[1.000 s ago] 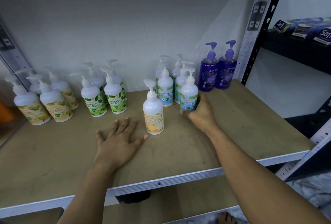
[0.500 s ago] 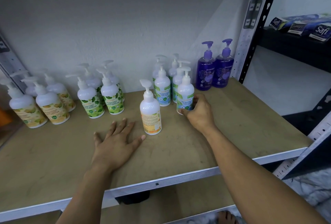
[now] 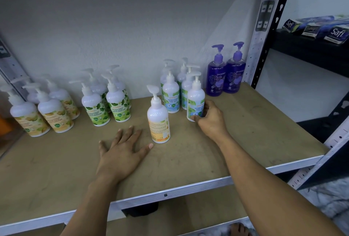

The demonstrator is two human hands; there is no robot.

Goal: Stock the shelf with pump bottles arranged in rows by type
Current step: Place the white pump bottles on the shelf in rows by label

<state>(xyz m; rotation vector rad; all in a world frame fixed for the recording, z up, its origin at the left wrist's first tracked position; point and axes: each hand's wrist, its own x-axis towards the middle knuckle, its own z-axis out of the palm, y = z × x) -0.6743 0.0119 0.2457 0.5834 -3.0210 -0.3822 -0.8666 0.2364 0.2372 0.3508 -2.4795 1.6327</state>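
The left hand lies flat on the shelf, fingers spread apart. Just beside its thumb stands an orange-label bottle. Further back, the right hand curls its fingers around a blue-label bottle, at the front of its row.

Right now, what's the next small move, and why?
Probably the left hand, flat on the shelf, should grip the lone yellow bottle beside it: it stands apart from the yellow row far left, while the right hand holds a mint bottle.
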